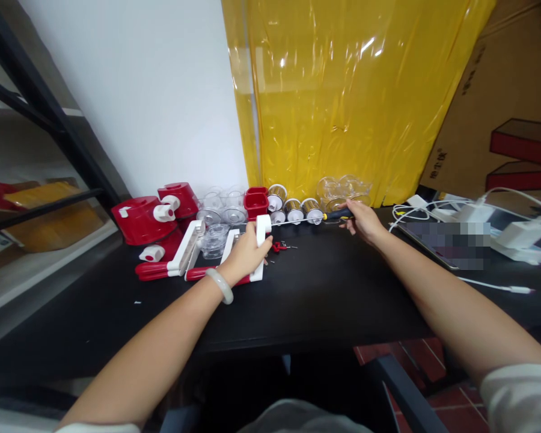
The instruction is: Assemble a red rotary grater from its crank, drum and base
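Desk (pixel 320 307) left: housings (pixel 137 219) are set behind crank handles (pixel 184 248).
Desk middle: drums (pixel 294 210) are lined up before a hanging sheet (pixel 324 90), right of a tub (pixel 256 204).
Desk right: a tablet (pixel 421 239) is laid left of chargers (pixel 518 234).

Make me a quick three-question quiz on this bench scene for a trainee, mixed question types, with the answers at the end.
1. Which tool is in the right hand?

2. True or false: the left hand is empty.

3. What colour is the plastic sheet behind the table?
A) Blue
B) Yellow
C) Green

Key:
1. A screwdriver.
2. False; it holds a white-and-red handle piece.
3. B.
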A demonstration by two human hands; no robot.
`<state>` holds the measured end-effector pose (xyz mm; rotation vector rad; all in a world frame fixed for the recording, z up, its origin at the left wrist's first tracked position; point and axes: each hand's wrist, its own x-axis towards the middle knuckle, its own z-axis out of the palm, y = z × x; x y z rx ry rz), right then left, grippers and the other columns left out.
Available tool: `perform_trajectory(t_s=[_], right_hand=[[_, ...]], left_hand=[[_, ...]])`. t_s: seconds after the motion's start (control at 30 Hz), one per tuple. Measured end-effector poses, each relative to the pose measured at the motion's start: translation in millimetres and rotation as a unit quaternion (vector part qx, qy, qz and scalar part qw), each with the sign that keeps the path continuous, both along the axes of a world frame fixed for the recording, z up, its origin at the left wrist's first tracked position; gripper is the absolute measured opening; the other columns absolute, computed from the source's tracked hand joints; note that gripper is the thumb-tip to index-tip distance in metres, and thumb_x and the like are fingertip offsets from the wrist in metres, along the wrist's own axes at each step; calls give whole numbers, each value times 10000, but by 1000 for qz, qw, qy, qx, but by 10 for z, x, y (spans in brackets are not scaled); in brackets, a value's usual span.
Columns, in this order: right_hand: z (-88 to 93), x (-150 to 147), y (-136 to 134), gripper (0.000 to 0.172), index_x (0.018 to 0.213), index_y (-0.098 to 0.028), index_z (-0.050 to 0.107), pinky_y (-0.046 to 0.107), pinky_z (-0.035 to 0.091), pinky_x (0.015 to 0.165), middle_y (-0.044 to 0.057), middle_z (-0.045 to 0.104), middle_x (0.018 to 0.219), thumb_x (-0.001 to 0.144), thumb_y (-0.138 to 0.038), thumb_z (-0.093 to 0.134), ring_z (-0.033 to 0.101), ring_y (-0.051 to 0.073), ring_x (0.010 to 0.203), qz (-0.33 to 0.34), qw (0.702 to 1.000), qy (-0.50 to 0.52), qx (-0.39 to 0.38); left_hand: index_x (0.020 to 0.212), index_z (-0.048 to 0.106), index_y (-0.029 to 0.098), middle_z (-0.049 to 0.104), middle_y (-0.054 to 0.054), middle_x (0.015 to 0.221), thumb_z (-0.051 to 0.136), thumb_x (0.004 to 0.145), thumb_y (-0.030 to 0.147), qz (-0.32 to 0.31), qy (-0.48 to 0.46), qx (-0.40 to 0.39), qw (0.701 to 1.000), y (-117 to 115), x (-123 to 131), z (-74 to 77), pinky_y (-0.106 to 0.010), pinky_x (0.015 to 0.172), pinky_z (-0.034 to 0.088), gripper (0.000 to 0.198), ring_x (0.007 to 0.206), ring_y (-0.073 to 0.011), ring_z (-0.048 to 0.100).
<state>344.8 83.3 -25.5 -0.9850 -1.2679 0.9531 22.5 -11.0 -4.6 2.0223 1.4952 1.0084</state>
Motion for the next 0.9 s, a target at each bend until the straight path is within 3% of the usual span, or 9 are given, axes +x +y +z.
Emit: perform_trajectory(t_s=[0.13,0.3,0.43,0.63,0.7,0.8,0.9], right_hand=[[21,-25,-18,452,875,-199,629,292,485,421,-10,548,441,842,-644,557,537,156,363,0,999,-8,-34],[48,-39,-44,205,938,-210,597,370,587,616,51,701,789,848,-390,555,711,207,655,71,991,95,-65],[36,-5,-46,179,939,-221,593,356,577,610,0,665,713,786,-307,625,667,170,576,79,992,92,-26],[15,-1,-13,375,870,-224,609,323,528,528,-88,434,382,793,-589,643,438,119,309,12,1000,23,6],[20,-12,-8,396,881,-210,613,327,528,527,-47,514,432,825,-600,580,514,144,355,13,999,30,-18],[36,-21,-15,304,940,-197,607,338,548,563,32,665,642,860,-472,507,657,192,516,33,996,67,-50],[48,-9,-29,225,985,-205,603,337,561,596,29,687,711,815,-338,541,681,188,565,40,995,83,-35]], left_hand=[[1142,390,177,664,-25,697,533,906,410,2,0,5,1000,-2,-4,6,-289,465,483,361,493,-214,656],[1136,393,181,659,-25,694,528,905,406,10,0,6,1000,-9,-9,24,-284,451,466,350,490,-214,649],[1120,397,182,664,-31,702,534,902,406,5,3,3,1000,-11,0,24,-289,477,484,342,495,-208,651],[1128,383,187,669,-42,743,525,908,404,-4,-7,-6,1000,-21,11,19,-272,428,478,341,486,-202,654],[1134,380,184,672,-46,750,523,909,405,-4,-1,-3,1000,-27,11,23,-271,429,482,346,492,-204,658],[1141,381,180,680,-53,752,523,908,402,-1,4,-4,1000,-39,15,36,-271,428,475,352,497,-210,660],[1123,387,183,684,-51,739,523,906,389,5,9,-11,1000,-55,27,50,-267,431,462,329,490,-208,655]])
